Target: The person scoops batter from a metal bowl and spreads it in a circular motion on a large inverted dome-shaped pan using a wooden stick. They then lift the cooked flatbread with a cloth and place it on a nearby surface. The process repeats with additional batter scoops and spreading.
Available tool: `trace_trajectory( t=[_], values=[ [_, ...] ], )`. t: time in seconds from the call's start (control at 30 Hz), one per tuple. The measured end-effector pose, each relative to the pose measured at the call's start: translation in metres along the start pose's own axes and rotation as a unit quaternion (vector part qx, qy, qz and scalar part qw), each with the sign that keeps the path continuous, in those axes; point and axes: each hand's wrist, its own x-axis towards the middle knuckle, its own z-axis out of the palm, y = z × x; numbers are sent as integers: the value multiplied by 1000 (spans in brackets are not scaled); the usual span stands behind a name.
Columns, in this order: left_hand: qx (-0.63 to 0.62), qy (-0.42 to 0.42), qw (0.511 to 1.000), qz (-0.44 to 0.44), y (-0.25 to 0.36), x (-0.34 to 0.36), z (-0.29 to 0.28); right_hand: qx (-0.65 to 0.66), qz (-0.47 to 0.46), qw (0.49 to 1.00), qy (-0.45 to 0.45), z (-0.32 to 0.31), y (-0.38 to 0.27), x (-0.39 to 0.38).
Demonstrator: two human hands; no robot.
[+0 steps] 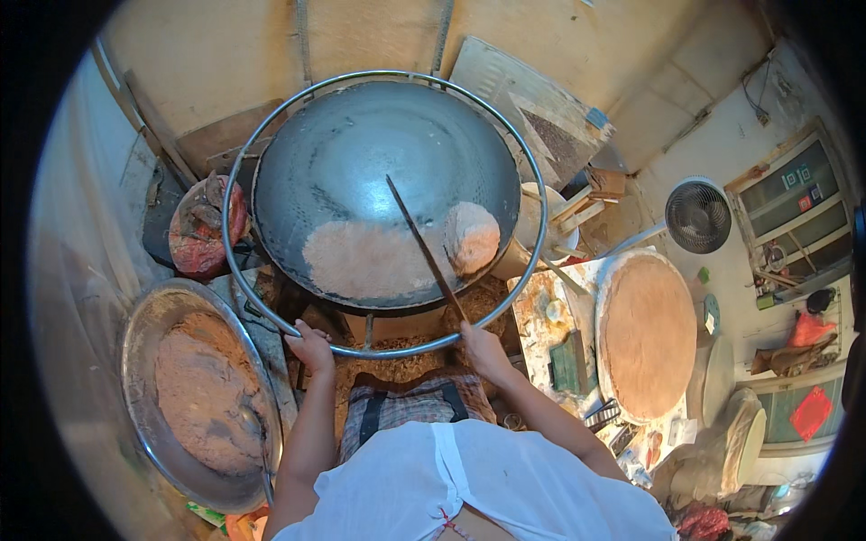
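Observation:
A wide, dark round griddle (pixel 379 162) sits in front of me, with a shiny metal ring (pixel 361 350) running around it. A pale pinkish layer of batter (pixel 370 260) covers part of its near side. At that layer's right end sits a rounded lump of dough (pixel 472 237). My left hand (pixel 311 347) is closed around the near left part of the ring. My right hand (pixel 485 352) grips the lower end of a long, thin dark stick (pixel 419 239), close to the ring's near right part. The stick slants up and left over the griddle, crossing the batter.
At the left stands a big metal basin (pixel 135 361) of pinkish-brown dough, a handle leaning in it. A red-lined bucket (pixel 194 243) is beyond it. On the right, a cluttered table (pixel 541 338) bears a round stack of thin flatbreads (pixel 648 334). Farther right is a fan (pixel 697 216).

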Motion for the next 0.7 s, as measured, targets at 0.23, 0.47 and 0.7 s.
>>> trace_trajectory(
  t=[0.23, 0.47, 0.7],
  values=[
    [178, 127, 961, 170, -6, 84, -46, 49, 70, 996, 35, -23, -15, 72],
    [31, 29, 997, 65, -19, 35, -42, -154, -41, 987, -35, -33, 39, 50],
    [30, 21, 998, 51, -12, 27, -4, -9, 33, 995, -89, -19, -1, 8]
  ],
)
